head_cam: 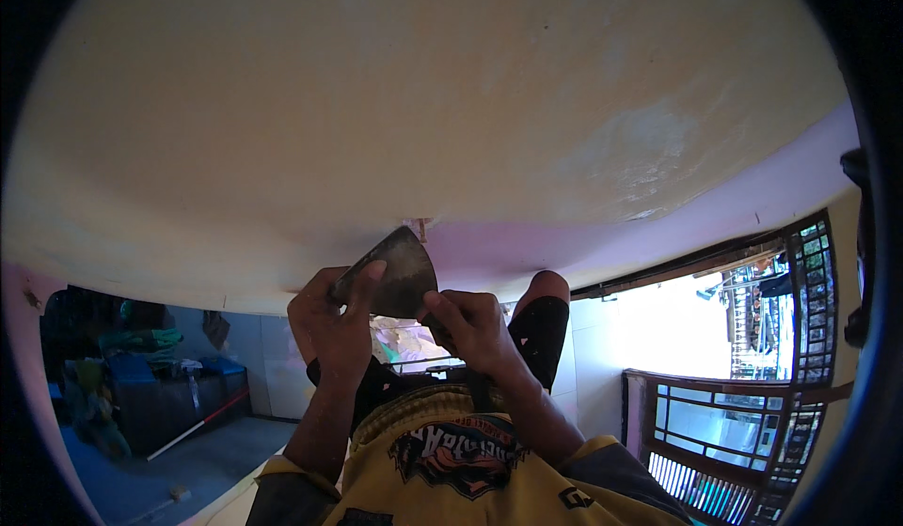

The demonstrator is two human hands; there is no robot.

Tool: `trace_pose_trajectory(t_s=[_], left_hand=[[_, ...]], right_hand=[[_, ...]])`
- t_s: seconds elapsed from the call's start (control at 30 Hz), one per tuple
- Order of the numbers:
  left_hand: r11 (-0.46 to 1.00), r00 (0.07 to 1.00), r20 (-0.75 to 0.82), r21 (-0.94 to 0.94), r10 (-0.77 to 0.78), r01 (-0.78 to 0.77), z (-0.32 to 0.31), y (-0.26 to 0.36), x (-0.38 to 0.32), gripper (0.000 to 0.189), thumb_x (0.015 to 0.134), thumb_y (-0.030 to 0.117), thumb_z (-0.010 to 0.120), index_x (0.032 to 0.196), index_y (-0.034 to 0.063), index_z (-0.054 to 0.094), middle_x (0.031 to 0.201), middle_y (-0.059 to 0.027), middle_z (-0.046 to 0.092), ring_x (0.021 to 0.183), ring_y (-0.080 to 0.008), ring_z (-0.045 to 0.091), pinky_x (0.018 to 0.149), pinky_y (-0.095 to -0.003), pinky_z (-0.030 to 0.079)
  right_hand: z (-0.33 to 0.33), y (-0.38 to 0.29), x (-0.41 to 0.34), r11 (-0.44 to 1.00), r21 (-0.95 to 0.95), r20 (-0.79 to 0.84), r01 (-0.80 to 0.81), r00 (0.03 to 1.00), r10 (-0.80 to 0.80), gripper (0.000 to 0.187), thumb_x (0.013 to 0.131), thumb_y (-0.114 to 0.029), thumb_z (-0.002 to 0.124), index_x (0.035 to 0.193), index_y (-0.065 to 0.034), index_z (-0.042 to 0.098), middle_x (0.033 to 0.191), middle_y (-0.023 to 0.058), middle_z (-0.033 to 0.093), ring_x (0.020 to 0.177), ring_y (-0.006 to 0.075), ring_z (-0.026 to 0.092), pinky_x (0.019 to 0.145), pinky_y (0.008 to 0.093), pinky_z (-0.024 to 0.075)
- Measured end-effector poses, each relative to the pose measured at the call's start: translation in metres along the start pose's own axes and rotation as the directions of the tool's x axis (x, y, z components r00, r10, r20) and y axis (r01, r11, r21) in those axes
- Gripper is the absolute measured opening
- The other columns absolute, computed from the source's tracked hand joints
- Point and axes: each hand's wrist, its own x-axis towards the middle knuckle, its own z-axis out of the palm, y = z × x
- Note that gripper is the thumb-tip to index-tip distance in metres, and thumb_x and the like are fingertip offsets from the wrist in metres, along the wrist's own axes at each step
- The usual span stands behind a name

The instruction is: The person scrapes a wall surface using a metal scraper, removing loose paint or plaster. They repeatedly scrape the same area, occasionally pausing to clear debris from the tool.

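Note:
Both my hands are on a dark, triangular metal blade, which looks like a wide scraper or putty knife (405,276). On the left, my left hand (338,318) grips one straight side of the blade, its thumb lying on the flat face. My right hand (469,325) is closed at the narrow corner at the lower right, where its fingers hide the handle. The blade's upper tip is beside a small rough, broken spot (421,227) in the wall. Around it, the wall (353,103) has a cream coat with smears, and pink paint shows to the right.
A dark-framed window (712,420) and a bright opening are at the right. To the lower left, a dark cabinet (183,399) has cloths and other items on it, with a red and white rod (201,424) leaning near. Below my hands, pinkish material lies between my legs.

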Motion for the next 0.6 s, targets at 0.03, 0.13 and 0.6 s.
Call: trace_pose_trajectory(t_s=[0.03, 0.13, 0.6], left_hand=[[1.000, 1.000, 0.015, -0.008, -0.019, 0.019, -0.001, 0.001, -0.001, 0.026, 0.080, 0.023, 0.083, 0.079, -0.0002, 0.071, 0.066, -0.0024, 0.067, 0.062, -0.0060, 0.057, 0.060, -0.0234, 0.045], [0.993, 0.996, 0.012, 0.082, -0.084, 0.083, -0.002, 0.005, -0.003, 0.026, 0.080, 0.023, 0.083, 0.082, -0.0001, 0.072, 0.065, -0.0021, 0.066, 0.062, -0.0064, 0.057, 0.060, -0.0235, 0.045], [0.991, 0.990, 0.069, 0.071, -0.121, 0.117, 0.008, 0.003, -0.006, 0.028, 0.082, 0.023, 0.081, 0.076, -0.0025, 0.069, 0.064, -0.0020, 0.063, 0.060, -0.0074, 0.055, 0.058, -0.0241, 0.042]], right_hand=[[0.000, 0.000, 0.001, 0.998, 0.041, 0.032, -0.041, 0.999, 0.040, 0.046, 0.101, -0.037, 0.054, 0.084, 0.0025, 0.070, 0.053, 0.0050, 0.055, 0.049, 0.0098, 0.051, 0.048, 0.0302, 0.0398], [-0.001, -0.001, 0.001, 0.986, 0.063, 0.071, -0.155, 0.986, 0.151, 0.046, 0.101, -0.037, 0.054, 0.081, 0.0024, 0.070, 0.053, 0.0052, 0.056, 0.047, 0.0108, 0.050, 0.047, 0.0311, 0.0396], [-0.008, -0.012, -0.015, 0.981, -0.196, -0.112, -0.008, 0.994, -0.014, 0.039, 0.099, -0.033, 0.058, 0.088, 0.0004, 0.073, 0.059, 0.0117, 0.065, 0.047, 0.0142, 0.058, 0.050, 0.0331, 0.0470]])
